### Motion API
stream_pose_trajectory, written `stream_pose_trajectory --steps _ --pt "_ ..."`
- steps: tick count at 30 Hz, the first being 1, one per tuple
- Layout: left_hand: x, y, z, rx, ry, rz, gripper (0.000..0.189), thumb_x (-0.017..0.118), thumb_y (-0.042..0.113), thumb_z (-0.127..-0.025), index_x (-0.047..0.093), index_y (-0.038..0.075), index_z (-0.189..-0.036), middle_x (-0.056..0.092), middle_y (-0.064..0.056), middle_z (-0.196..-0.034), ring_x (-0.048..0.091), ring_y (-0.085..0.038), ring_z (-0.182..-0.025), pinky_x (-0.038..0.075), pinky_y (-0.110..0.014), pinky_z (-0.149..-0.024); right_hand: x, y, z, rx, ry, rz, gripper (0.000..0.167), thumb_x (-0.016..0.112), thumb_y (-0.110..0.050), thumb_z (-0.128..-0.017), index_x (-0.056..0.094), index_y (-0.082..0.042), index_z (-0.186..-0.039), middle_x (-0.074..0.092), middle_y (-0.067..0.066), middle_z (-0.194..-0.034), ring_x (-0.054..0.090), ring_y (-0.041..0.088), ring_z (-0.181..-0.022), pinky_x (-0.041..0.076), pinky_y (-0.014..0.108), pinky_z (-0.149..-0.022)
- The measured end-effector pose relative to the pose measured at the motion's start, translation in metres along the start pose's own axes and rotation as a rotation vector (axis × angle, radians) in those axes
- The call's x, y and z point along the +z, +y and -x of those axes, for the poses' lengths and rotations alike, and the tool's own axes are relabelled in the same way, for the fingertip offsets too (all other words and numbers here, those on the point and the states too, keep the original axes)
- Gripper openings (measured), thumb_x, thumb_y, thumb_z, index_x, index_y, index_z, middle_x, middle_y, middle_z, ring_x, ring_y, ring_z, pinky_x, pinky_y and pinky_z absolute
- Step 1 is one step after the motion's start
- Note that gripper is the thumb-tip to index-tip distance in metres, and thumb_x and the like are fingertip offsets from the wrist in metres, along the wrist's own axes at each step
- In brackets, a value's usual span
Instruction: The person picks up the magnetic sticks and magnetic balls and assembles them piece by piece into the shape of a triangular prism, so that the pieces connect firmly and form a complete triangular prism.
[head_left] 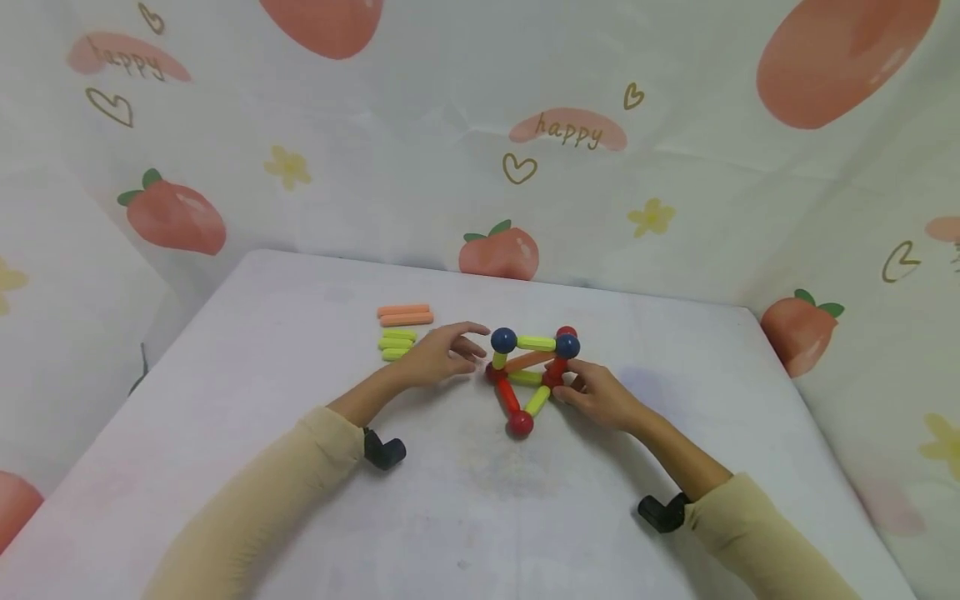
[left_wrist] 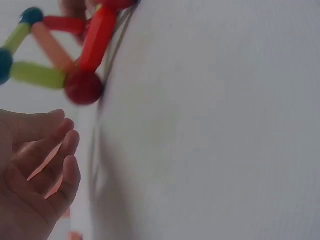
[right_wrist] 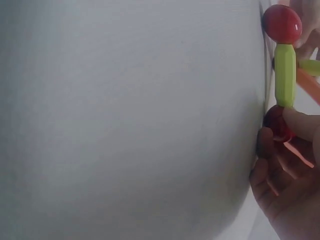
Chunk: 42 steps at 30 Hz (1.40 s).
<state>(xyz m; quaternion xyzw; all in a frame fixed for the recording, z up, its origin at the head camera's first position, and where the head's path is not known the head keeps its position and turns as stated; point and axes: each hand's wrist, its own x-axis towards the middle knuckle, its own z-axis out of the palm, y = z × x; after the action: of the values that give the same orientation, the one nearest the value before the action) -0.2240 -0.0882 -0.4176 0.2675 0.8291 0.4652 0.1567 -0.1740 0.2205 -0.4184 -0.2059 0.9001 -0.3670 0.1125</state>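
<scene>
A toy frame of balls and rods stands between both hands. At its front is a red ball (head_left: 521, 423), joined to a red rod (head_left: 507, 395) and a yellow-green rod (head_left: 537, 402). Two blue balls, left (head_left: 503, 340) and right (head_left: 567, 346), sit on top, linked by another yellow-green rod (head_left: 536, 342). An orange rod (head_left: 528, 361) slants behind. My right hand (head_left: 603, 396) pinches the red ball (right_wrist: 278, 122) at the right corner between thumb and fingers. Just left of the frame, my left hand (head_left: 444, 354) hovers with relaxed, slightly bent fingers, holding nothing and apart from it.
Two orange rods (head_left: 406, 319) and several yellow-green rods (head_left: 396, 343) lie behind the left hand on the white table (head_left: 420, 517). A printed cloth (head_left: 420, 167) hangs along the table's back edge. Each wrist carries a black device, left (head_left: 385, 451) and right (head_left: 663, 512).
</scene>
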Motion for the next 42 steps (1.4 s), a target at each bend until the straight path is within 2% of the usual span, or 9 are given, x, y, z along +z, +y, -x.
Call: stream_pose_trajectory --steps 4,7,9,14,17,23,30,36,42 --pt "-0.029 -0.005 0.019 -0.004 0.084 -0.01 0.05 0.066 0.001 -0.092 0.052 0.005 -0.141 0.072 -0.012 -0.116 0.066 -0.024 -0.112 0.053 -0.032 -0.084 0.0 -0.002 -0.001 0.005 -0.006 -0.002 0.039 0.068 -0.012 -0.095 0.058 0.001 -0.13 0.067 0.01 -0.11 0.06 0.02 -0.088 0.053 0.029 -0.077" --pt "-0.05 -0.014 0.034 -0.002 0.119 0.029 0.051 0.065 -0.002 -0.092 0.051 0.0 -0.141 0.066 -0.017 -0.127 0.066 -0.029 -0.113 0.055 -0.031 -0.084 0.0 -0.002 -0.001 0.005 -0.011 0.002 0.036 0.068 -0.012 -0.095 0.059 0.0 -0.128 0.068 0.01 -0.109 0.06 0.02 -0.087 0.053 0.027 -0.075" --pt "-0.061 -0.022 0.044 -0.022 0.138 0.031 0.05 0.065 -0.002 -0.091 0.052 0.0 -0.14 0.066 -0.018 -0.126 0.067 -0.029 -0.112 0.054 -0.03 -0.086 0.0 -0.003 -0.002 0.004 -0.015 0.004 0.035 0.067 -0.012 -0.095 0.06 0.0 -0.127 0.068 0.009 -0.11 0.059 0.02 -0.086 0.053 0.027 -0.074" --pt "-0.077 -0.035 0.064 -0.112 0.168 -0.073 0.043 0.068 0.007 -0.093 0.058 0.004 -0.135 0.074 -0.009 -0.111 0.067 -0.027 -0.111 0.052 -0.033 -0.082 0.0 -0.001 -0.002 0.007 -0.018 0.01 0.036 0.067 -0.012 -0.095 0.059 -0.001 -0.128 0.068 0.009 -0.109 0.058 0.019 -0.084 0.052 0.026 -0.072" --pt "-0.08 -0.038 0.07 -0.123 0.174 -0.129 0.042 0.07 0.009 -0.092 0.059 0.003 -0.133 0.074 -0.007 -0.11 0.065 -0.03 -0.112 0.055 -0.041 -0.082 0.0 0.0 -0.002 0.007 -0.018 0.012 0.036 0.067 -0.012 -0.095 0.059 0.0 -0.128 0.067 0.009 -0.108 0.057 0.019 -0.083 0.052 0.027 -0.07" --pt "-0.077 -0.045 0.071 -0.113 0.167 -0.144 0.041 0.071 0.001 -0.087 0.062 0.001 -0.127 0.072 -0.013 -0.111 0.065 -0.032 -0.11 0.051 -0.048 -0.091 0.0 0.001 -0.001 0.027 -0.025 0.0 0.036 0.067 -0.013 -0.095 0.059 0.0 -0.127 0.066 0.008 -0.105 0.057 0.02 -0.085 0.052 0.029 -0.073" --pt "-0.065 -0.049 0.065 -0.089 0.139 -0.18 0.04 0.074 -0.005 -0.081 0.065 0.001 -0.119 0.071 -0.011 -0.108 0.067 -0.028 -0.102 0.053 -0.046 -0.091 0.001 0.001 0.0 0.029 -0.018 -0.003 0.036 0.067 -0.013 -0.095 0.059 0.0 -0.127 0.066 0.007 -0.104 0.057 0.02 -0.086 0.052 0.03 -0.074" --pt "-0.051 -0.035 0.057 -0.023 0.114 -0.132 0.04 0.074 -0.002 -0.082 0.064 0.0 -0.12 0.073 -0.011 -0.105 0.069 -0.026 -0.096 0.056 -0.041 -0.086 0.0 0.001 0.0 0.021 -0.015 -0.003 0.036 0.068 -0.013 -0.095 0.059 0.0 -0.127 0.066 0.007 -0.103 0.058 0.02 -0.085 0.052 0.029 -0.073" --pt "-0.023 -0.011 0.047 0.036 0.067 0.032 0.043 0.075 0.003 -0.084 0.061 -0.002 -0.125 0.073 -0.01 -0.105 0.069 -0.024 -0.097 0.057 -0.035 -0.086 0.0 0.002 0.0 0.022 -0.015 -0.011 0.037 0.068 -0.013 -0.095 0.058 0.0 -0.128 0.066 0.008 -0.104 0.058 0.02 -0.085 0.053 0.028 -0.073"
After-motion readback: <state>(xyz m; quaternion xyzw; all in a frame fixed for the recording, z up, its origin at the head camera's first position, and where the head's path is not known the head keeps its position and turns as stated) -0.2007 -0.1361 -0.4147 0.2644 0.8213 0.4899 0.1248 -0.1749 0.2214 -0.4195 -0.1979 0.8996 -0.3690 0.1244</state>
